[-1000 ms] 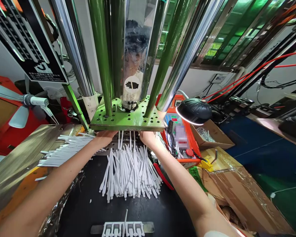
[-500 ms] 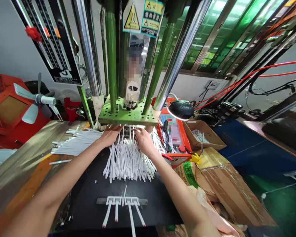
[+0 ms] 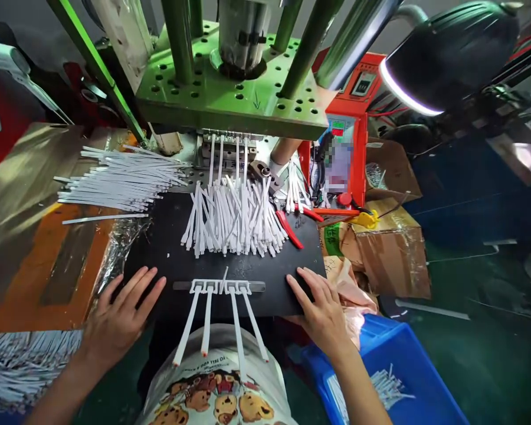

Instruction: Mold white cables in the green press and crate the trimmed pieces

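Observation:
My left hand [image 3: 126,307] is open, its fingers spread at the left front edge of the black work board [image 3: 154,254]. At the right front edge, my right hand [image 3: 321,307] also lies open with fingertips on the board. Between them a white moulded plastic piece [image 3: 221,287] rests over a flat metal bar [image 3: 257,287]; its several white strips hang past the front edge. Neither hand touches it. Behind lies a heap of flat white strips [image 3: 239,221]. More strips [image 3: 222,156] stand in the mould [image 3: 232,153] below the green press plate [image 3: 230,115].
Loose white strips [image 3: 119,177] lie at left. Red-handled pliers [image 3: 289,230] sit right of the heap, before a red control box [image 3: 358,147]. A black lamp [image 3: 451,56] overhangs the right. A blue bin [image 3: 407,354] and cardboard box [image 3: 393,254] stand at right.
Both hands have drawn back from the mould under the press to the board's front corners, and their fingers have spread. The view has tilted down.

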`<state>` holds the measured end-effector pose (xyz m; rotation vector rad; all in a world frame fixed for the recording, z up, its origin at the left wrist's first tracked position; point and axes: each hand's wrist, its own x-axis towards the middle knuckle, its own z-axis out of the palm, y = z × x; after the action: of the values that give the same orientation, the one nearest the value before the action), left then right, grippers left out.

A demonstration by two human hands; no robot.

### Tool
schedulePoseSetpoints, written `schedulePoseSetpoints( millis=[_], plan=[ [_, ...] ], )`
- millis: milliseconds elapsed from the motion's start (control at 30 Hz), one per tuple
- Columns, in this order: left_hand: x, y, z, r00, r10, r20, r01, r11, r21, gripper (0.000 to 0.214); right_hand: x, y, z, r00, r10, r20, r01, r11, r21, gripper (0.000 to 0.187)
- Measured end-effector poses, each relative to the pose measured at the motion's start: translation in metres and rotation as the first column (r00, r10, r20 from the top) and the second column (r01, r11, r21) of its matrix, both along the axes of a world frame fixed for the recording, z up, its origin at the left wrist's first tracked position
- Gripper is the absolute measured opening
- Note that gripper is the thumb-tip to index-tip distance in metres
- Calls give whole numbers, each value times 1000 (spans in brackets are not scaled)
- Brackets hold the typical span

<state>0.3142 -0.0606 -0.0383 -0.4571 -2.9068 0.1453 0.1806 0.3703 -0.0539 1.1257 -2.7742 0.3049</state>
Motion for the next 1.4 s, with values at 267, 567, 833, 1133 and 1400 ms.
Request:
schedulePoseSetpoints(
  millis=[267, 567, 833, 1133, 1400],
  plan=[
    [0, 1, -4, 999, 23, -25, -23, 1000, -7, 64, -1, -3, 0, 1000, -29, 6, 29, 1000, 0, 72],
    [1, 3, -5, 999, 18, -33, -18, 999, -27, 65, 1, -9, 3, 999, -36, -17, 36, 999, 14, 79],
    [2, 1, -6, 999, 23, -27, -23, 1000, 3, 57, 1, -7, 8, 997, -75, 32, 74, 997, 15, 72],
    [-47, 36, 18, 993, -120, 16, 110, 950, 294, 38, -9, -84, 40, 919, 273, 285, -128, 889, -440, 34],
    [-63, 35, 9, 933, -224, 281, 86, 899, 430, 30, -89, -123, 52, 676, 587, 447, -377, 796, -474, 21]
  ],
)
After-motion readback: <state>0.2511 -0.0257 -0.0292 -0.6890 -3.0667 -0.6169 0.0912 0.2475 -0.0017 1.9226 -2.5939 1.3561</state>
